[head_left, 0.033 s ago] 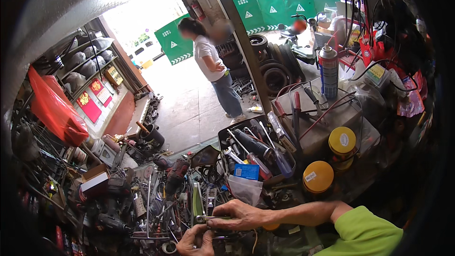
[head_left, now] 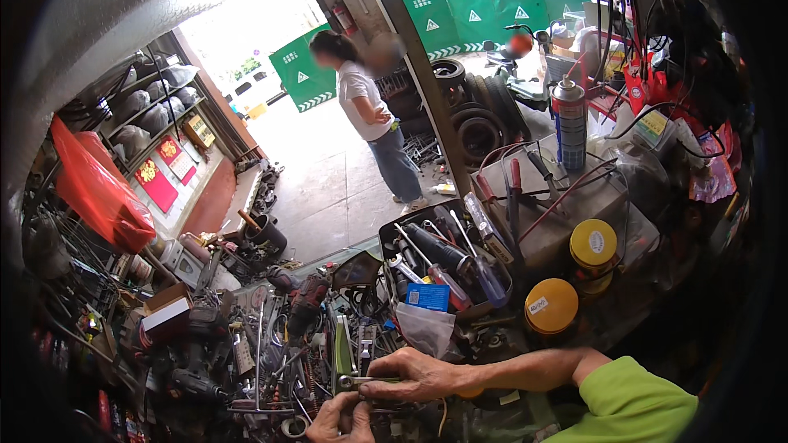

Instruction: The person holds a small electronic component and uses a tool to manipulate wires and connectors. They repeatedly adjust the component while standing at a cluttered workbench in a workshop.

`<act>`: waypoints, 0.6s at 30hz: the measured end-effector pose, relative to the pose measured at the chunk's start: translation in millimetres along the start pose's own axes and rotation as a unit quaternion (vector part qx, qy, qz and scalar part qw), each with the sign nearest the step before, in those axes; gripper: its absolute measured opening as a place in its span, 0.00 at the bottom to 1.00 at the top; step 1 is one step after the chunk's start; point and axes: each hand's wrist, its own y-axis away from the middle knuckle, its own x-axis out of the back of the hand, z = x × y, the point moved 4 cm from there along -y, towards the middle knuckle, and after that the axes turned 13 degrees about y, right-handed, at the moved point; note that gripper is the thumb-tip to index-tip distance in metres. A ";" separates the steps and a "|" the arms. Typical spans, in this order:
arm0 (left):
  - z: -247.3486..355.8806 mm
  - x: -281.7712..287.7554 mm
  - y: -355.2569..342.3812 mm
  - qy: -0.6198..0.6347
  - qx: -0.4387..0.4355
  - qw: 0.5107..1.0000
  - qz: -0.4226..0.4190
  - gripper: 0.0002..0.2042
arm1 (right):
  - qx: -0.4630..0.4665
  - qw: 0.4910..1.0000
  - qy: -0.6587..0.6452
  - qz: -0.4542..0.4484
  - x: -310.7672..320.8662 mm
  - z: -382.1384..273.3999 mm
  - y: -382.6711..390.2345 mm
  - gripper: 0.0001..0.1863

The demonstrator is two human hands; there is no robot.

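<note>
At the lower middle of the bench, my right hand (head_left: 419, 376) reaches in from the right. Its fingers are closed on a metal wrench (head_left: 348, 381) with a round ring-like head, which sticks out to the left of the fingertips. Just below, my left hand (head_left: 340, 422) is at the picture's lower edge. Its thumb and fingers are bent together, close under the wrench head; whatever they hold is hidden. A long green-and-silver tool (head_left: 342, 344) lies right behind the wrench head.
Beyond my hands, a black tray (head_left: 505, 299) holds several screwdrivers and a blue card. Yellow-lidded tubs (head_left: 552, 306) and a spray can (head_left: 569, 125) stand to the right. Power drills (head_left: 308, 303) and loose tools crowd the left. A person (head_left: 371, 119) stands by the doorway.
</note>
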 end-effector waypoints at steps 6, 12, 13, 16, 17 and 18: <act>16.5 11.0 32.2 0.052 0.011 0.998 0.035 0.11 | 0.020 0.997 -0.070 -0.030 -10.6 -17.4 10.1 0.23; 6.4 8.8 39.0 0.054 0.038 0.994 0.092 0.13 | 0.003 0.999 -0.046 -0.021 -23.3 -2.0 9.8 0.23; 3.7 8.2 39.3 0.042 0.040 0.994 0.096 0.13 | -0.005 0.999 -0.034 -0.018 -22.4 0.2 9.5 0.23; -15.5 2.4 38.7 0.044 0.029 0.994 0.099 0.10 | -0.026 0.999 -0.018 -0.011 -23.7 3.8 8.6 0.24; -14.3 -0.5 37.1 0.033 0.012 0.995 0.093 0.10 | -0.026 1.000 -0.013 -0.001 -23.0 4.1 8.4 0.23; -11.5 -4.5 38.3 0.019 -0.005 0.993 0.113 0.09 | -0.026 1.000 -0.009 0.009 -21.3 3.7 7.8 0.23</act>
